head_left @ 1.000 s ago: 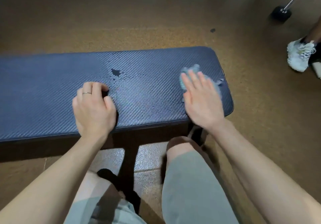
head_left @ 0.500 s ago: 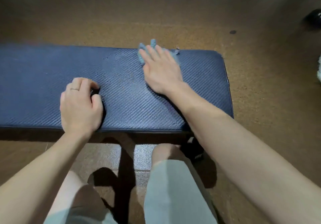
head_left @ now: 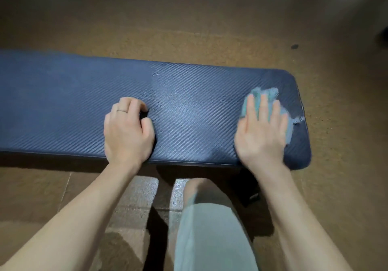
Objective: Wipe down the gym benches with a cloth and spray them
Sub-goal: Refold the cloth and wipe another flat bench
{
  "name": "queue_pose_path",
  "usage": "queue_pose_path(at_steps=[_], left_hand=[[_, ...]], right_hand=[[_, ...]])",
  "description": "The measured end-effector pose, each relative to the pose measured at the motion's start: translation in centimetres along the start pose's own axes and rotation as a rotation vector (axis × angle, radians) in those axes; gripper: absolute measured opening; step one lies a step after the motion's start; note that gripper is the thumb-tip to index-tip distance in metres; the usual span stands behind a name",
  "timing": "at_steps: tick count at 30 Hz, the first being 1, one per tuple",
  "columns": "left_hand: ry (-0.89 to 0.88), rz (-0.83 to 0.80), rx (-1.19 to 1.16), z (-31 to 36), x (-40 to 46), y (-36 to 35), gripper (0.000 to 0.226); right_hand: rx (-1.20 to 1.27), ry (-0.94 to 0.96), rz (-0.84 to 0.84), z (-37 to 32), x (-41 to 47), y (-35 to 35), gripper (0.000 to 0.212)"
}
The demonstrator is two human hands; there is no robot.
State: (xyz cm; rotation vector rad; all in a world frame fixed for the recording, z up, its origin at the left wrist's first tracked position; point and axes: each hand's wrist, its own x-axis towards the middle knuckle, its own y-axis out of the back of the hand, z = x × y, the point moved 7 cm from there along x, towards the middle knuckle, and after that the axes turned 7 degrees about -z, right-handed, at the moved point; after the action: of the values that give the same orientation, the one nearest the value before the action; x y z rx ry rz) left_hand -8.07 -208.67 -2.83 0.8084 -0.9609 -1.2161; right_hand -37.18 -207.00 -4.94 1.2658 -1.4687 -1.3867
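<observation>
A long dark blue padded bench (head_left: 189, 106) with a ribbed surface runs across the view. My right hand (head_left: 260, 132) lies flat with straight fingers on a light blue cloth (head_left: 288, 123), pressing it onto the bench near its right end. My left hand (head_left: 128, 130), with a ring on one finger, rests on the bench's middle near the front edge with its fingers curled under. A dark patch shows between its thumb and fingers; I cannot tell whether that is an object. A few wet drops (head_left: 155, 75) sit on the bench. No spray bottle is visible.
Brown cork-like floor (head_left: 189, 29) surrounds the bench. My knee in grey shorts (head_left: 207, 218) is just in front of the bench. A black bench foot (head_left: 249, 188) stands under the right end. A small dark spot (head_left: 294, 46) marks the floor at right.
My right hand slid the cloth from the bench's right end to its far middle edge and back to the right end. My left hand stayed in place.
</observation>
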Motion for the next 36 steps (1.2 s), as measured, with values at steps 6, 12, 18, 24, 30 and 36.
queue_pose_path(at_steps=[6, 12, 18, 24, 30, 36], left_hand=[[-0.248, -0.093, -0.007, -1.9, 0.6, 2.3, 0.025], [-0.156, -0.015, 0.19, -13.0, 3.7, 6.0, 0.018], [-0.178, -0.041, 0.084, -13.6, 3.6, 5.5, 0.017], [-0.169, -0.045, 0.058, -13.6, 3.6, 5.7, 0.021], [-0.168, -0.04, 0.039, -13.5, 3.4, 5.6, 0.022], [-0.181, -0.066, 0.013, -13.6, 3.5, 5.6, 0.026]], right_hand=[[-0.107, 0.115, -0.08, -2.6, -1.5, -0.6, 0.068], [-0.016, 0.07, -0.049, -17.1, -0.4, -2.2, 0.066], [-0.053, 0.402, -0.157, -29.0, -6.6, -4.5, 0.061], [-0.101, -0.049, 0.005, -11.2, -6.7, -1.8, 0.064], [0.021, 0.119, 0.056, -28.7, -10.5, -4.8, 0.063], [-0.165, 0.164, 0.012, -20.9, -9.2, -3.3, 0.06]])
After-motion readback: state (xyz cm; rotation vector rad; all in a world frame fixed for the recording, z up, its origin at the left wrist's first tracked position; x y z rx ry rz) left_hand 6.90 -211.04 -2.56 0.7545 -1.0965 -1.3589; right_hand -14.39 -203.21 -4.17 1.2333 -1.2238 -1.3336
